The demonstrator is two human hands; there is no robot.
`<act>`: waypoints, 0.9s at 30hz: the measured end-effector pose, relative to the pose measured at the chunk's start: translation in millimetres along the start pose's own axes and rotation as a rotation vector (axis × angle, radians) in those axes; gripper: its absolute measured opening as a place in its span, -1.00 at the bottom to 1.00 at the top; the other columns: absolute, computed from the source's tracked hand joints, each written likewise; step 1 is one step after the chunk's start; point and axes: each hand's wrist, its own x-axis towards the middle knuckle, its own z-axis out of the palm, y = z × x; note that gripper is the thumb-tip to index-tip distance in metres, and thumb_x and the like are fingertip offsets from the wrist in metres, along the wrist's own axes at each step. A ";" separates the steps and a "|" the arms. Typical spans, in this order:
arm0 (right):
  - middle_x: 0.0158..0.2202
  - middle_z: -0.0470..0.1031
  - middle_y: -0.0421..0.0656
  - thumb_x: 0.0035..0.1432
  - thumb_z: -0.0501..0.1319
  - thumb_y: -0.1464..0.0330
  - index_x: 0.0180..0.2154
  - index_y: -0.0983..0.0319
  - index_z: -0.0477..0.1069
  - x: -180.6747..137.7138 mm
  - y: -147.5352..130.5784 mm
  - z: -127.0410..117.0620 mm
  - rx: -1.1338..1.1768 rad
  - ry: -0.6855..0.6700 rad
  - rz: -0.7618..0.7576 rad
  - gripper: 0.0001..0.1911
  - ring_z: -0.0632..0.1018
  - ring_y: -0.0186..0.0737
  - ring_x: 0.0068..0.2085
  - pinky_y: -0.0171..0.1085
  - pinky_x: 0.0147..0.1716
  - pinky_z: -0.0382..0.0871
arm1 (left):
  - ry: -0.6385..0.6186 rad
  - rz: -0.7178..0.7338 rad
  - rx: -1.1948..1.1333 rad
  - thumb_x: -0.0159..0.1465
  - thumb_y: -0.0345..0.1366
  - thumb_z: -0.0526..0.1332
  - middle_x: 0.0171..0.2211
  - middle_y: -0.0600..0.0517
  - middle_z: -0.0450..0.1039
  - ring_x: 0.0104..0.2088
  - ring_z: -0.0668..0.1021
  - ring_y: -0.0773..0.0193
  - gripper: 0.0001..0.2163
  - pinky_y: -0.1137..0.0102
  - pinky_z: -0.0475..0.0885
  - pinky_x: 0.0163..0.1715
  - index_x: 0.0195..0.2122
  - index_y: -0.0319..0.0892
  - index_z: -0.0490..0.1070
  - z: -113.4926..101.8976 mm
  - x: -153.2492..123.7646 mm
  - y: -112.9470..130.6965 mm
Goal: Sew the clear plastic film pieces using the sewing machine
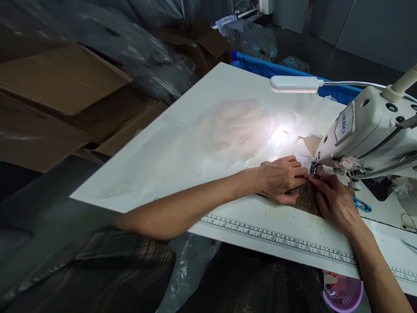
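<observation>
My left hand (280, 178) lies on the white sewing table (208, 130), fingers together, pressing a thin sheer fabric (234, 130) toward the needle area (315, 168) of the white sewing machine (368, 134). My right hand (334, 201) sits just right of it, fingers pinched on the same fabric right in front of the presser foot. Both hands rest over a brownish patch (304, 198) on the table. The fingertips nearly meet at the needle.
A white gooseneck lamp (293, 84) shines on the fabric. A printed ruler (276, 237) runs along the table's front edge. Blue-handled snips (362, 204) lie right of my right hand. Cardboard boxes (65, 87) and plastic bags stand at left; a purple basket (345, 295) sits below.
</observation>
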 end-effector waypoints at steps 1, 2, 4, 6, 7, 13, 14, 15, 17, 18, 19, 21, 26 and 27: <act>-0.12 0.45 0.01 0.30 -0.01 0.40 0.08 0.18 0.48 -0.5 0.1 -0.5 0.014 0.004 -0.010 -0.58 0.53 -0.12 -0.25 -0.13 -0.29 0.52 | 0.000 -0.006 -0.004 0.26 -0.18 0.13 -0.15 -0.11 0.51 -0.26 0.47 0.14 -0.72 0.24 0.33 -0.17 -0.17 -0.24 0.52 0.2 0.2 -0.5; -0.12 0.45 0.01 0.30 0.00 0.41 0.07 0.18 0.49 -0.9 0.1 -1.1 0.024 0.012 -0.018 -0.58 0.53 -0.12 -0.24 -0.13 -0.29 0.53 | 0.003 -0.010 -0.008 0.27 -0.19 0.13 -0.14 -0.11 0.51 -0.25 0.48 0.14 -0.73 0.24 0.33 -0.17 -0.16 -0.23 0.51 0.4 0.3 -0.9; -0.12 0.45 0.02 0.29 0.01 0.41 0.07 0.19 0.49 -1.3 -0.3 -1.7 0.029 0.029 -0.022 -0.59 0.54 -0.11 -0.24 -0.13 -0.27 0.53 | 0.013 -0.012 -0.015 0.27 -0.19 0.13 -0.12 -0.12 0.50 -0.25 0.48 0.14 -0.72 0.23 0.33 -0.17 -0.14 -0.24 0.51 0.3 0.4 -1.6; -0.13 0.45 0.01 0.30 0.02 0.41 0.09 0.19 0.47 -1.3 -1.3 -1.8 0.024 0.037 -0.017 -0.59 0.54 -0.11 -0.23 -0.14 -0.27 0.53 | 0.026 -0.016 -0.018 0.26 -0.20 0.13 -0.12 -0.14 0.50 -0.24 0.48 0.13 -0.71 0.22 0.33 -0.16 -0.13 -0.27 0.51 -0.1 0.3 -2.0; -0.13 0.46 0.01 0.30 0.02 0.41 0.10 0.19 0.47 -1.1 -2.0 -1.7 0.018 0.035 -0.015 -0.59 0.54 -0.12 -0.24 -0.14 -0.27 0.53 | 0.030 -0.019 -0.019 0.26 -0.20 0.13 -0.11 -0.15 0.49 -0.22 0.48 0.12 -0.70 0.22 0.33 -0.15 -0.12 -0.29 0.51 -0.2 0.3 -2.1; -0.13 0.45 0.06 0.32 0.00 0.40 0.13 0.23 0.44 0.2 -7.0 -0.8 -0.058 -0.010 0.031 -0.58 0.52 -0.12 -0.28 -0.15 -0.32 0.52 | 0.009 -0.056 -0.022 0.26 -0.20 0.14 -0.06 -0.18 0.48 -0.22 0.47 0.12 -0.68 0.23 0.33 -0.16 -0.09 -0.30 0.49 0.0 1.4 -3.8; -0.13 0.45 0.08 0.32 0.00 0.40 0.14 0.24 0.43 0.5 -7.6 -0.6 -0.068 -0.019 0.038 -0.57 0.52 -0.12 -0.28 -0.16 -0.33 0.52 | 0.005 -0.059 -0.023 0.26 -0.19 0.14 -0.04 -0.18 0.47 -0.22 0.46 0.12 -0.68 0.23 0.33 -0.16 -0.09 -0.30 0.49 0.2 1.7 -4.5; -0.12 0.45 0.09 0.32 -0.01 0.41 0.14 0.25 0.42 0.8 -8.2 -0.4 -0.077 -0.026 0.042 -0.57 0.52 -0.12 -0.28 -0.16 -0.33 0.52 | 0.002 -0.062 -0.025 0.26 -0.19 0.14 -0.03 -0.18 0.47 -0.23 0.46 0.13 -0.67 0.23 0.33 -0.16 -0.09 -0.31 0.49 0.3 2.0 -5.2; -0.12 0.45 0.11 0.32 -0.02 0.41 0.14 0.28 0.42 1.4 -8.7 0.0 -0.085 -0.029 0.039 -0.56 0.53 -0.10 -0.28 -0.14 -0.34 0.52 | -0.002 -0.066 -0.025 0.26 -0.19 0.13 -0.02 -0.18 0.46 -0.24 0.45 0.14 -0.67 0.23 0.33 -0.16 -0.09 -0.31 0.48 0.1 2.7 -6.6; -0.12 0.46 0.12 0.32 -0.02 0.40 0.14 0.29 0.42 1.6 -8.7 0.0 -0.080 -0.023 0.036 -0.56 0.53 -0.08 -0.28 -0.13 -0.34 0.52 | -0.004 -0.068 -0.026 0.26 -0.18 0.13 -0.03 -0.18 0.46 -0.24 0.45 0.14 -0.67 0.23 0.32 -0.17 -0.09 -0.30 0.48 -0.2 3.1 -7.1; -0.12 0.46 0.13 0.33 -0.03 0.40 0.13 0.30 0.43 1.6 -8.5 -0.3 -0.064 -0.014 0.036 -0.56 0.54 -0.07 -0.28 -0.11 -0.34 0.52 | -0.008 -0.073 -0.025 0.26 -0.17 0.13 -0.03 -0.18 0.47 -0.25 0.44 0.14 -0.67 0.23 0.32 -0.17 -0.08 -0.30 0.48 -0.6 3.6 -7.5; -0.12 0.47 0.13 0.33 -0.03 0.38 0.13 0.29 0.43 0.7 -7.3 -2.0 0.003 0.012 0.050 -0.56 0.55 -0.05 -0.27 -0.09 -0.31 0.53 | -0.020 -0.086 -0.017 0.26 -0.16 0.12 -0.04 -0.17 0.47 -0.25 0.44 0.14 -0.65 0.22 0.30 -0.18 -0.07 -0.29 0.48 -1.6 4.6 -7.8; -0.06 0.53 0.06 0.34 0.01 0.25 0.07 0.20 0.47 -2.9 0.8 -15.9 0.189 0.045 0.140 -0.60 0.60 -0.03 -0.16 -0.08 -0.20 0.54 | -0.066 -0.114 0.039 0.28 -0.11 0.09 -0.01 -0.18 0.45 -0.24 0.43 0.12 -0.61 0.19 0.25 -0.16 -0.06 -0.30 0.48 -3.0 6.5 -7.8; -0.05 0.54 0.05 0.34 0.02 0.21 0.05 0.19 0.48 -2.5 3.1 -19.4 0.216 0.037 0.174 -0.60 0.60 -0.02 -0.15 -0.08 -0.19 0.53 | -0.073 -0.116 0.047 0.28 -0.10 0.09 0.00 -0.19 0.44 -0.23 0.43 0.11 -0.60 0.19 0.24 -0.16 -0.04 -0.30 0.47 -3.0 6.7 -8.0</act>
